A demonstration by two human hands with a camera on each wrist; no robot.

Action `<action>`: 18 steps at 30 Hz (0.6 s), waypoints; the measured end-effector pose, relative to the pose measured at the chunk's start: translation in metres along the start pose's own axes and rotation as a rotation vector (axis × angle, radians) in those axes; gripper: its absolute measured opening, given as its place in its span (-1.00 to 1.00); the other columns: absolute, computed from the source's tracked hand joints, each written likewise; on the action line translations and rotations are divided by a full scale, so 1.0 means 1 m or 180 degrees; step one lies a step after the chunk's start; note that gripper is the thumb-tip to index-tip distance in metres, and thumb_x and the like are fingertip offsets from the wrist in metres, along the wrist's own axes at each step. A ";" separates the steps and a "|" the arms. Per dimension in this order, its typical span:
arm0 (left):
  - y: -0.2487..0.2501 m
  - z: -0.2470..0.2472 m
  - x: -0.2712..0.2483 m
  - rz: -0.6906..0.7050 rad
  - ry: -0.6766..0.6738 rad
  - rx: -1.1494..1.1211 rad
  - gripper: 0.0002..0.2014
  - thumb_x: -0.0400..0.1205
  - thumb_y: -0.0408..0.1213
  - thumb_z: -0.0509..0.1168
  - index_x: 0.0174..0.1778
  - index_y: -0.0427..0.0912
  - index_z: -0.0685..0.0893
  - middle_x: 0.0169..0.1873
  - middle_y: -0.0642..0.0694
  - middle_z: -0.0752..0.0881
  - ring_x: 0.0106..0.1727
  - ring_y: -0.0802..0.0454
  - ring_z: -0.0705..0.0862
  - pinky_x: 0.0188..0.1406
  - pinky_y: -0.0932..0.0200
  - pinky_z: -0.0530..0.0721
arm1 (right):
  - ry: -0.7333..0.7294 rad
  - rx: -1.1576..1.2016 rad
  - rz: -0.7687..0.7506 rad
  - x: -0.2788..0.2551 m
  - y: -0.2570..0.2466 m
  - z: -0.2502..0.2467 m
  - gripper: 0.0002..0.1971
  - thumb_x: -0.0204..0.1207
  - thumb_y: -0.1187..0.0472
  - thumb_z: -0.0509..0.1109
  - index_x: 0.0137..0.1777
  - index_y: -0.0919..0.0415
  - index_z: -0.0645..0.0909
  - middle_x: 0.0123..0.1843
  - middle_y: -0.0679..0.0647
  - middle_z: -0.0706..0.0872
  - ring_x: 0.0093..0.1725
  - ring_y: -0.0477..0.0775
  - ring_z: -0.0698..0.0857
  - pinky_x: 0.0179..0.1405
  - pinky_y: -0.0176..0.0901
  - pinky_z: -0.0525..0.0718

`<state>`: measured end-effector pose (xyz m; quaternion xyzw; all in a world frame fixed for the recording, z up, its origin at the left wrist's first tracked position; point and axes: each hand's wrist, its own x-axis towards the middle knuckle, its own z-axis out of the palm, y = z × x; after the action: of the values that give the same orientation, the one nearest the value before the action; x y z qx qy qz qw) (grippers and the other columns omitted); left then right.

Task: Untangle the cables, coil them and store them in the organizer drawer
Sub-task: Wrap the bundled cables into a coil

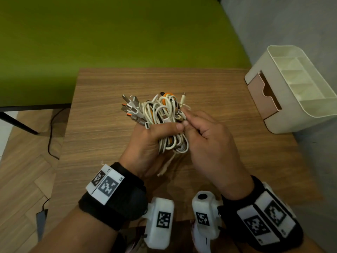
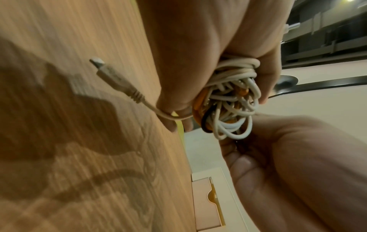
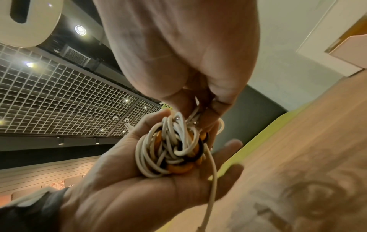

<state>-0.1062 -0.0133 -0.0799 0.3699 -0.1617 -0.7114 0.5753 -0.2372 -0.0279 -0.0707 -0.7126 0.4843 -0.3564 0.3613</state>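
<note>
Green fills the far half of the head view, a broad green surface [image 1: 109, 33] behind the wooden table [image 1: 109, 143] on which the work happens; at the table's right edge stands the cream organizer [image 1: 277, 114], its pink drawer [image 1: 259, 95] looking closed or nearly so, which I judge will cost a free hand later.

Above the middle of the table the left hand [image 1: 145, 143] is wrapped round the cable bundle [image 1: 164, 110], thumb pressed across the top, white, orange and black strands knotted together; the right hand [image 1: 209, 136] has its fingertips drawn together on a strand at the bundle's right side, though exactly which strand I cannot tell.

Risks, as I read them: a pull on one strand while the left hand clamps everything would likely tighten the knots rather than free them; several metal plugs [image 1: 131, 108] fan out on the left and could snag in loops as a cable slides through; one loose plug [image 2: 111, 78] dangles below the hand, near the tabletop, and might catch on the table edge or swing; loosen the clamp too far and the whole bundle may drop.
</note>
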 end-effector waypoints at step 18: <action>-0.003 0.006 -0.005 -0.0027 -0.0241 -0.0037 -0.36 0.33 -0.43 0.44 0.33 -0.61 0.51 -0.06 -0.40 0.72 0.01 -0.29 0.71 0.37 -0.51 0.48 | -0.0021 0.0083 0.0478 0.016 0.001 -0.030 -0.79 0.46 0.18 0.57 -0.22 -0.21 0.68 -0.04 -0.09 0.65 0.04 -0.18 0.65 -0.19 -0.56 0.56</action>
<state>-0.1123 -0.0084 -0.0762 0.3400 -0.1776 -0.7282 0.5679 -0.2587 -0.0482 -0.0549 -0.6707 0.5306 -0.3322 0.3979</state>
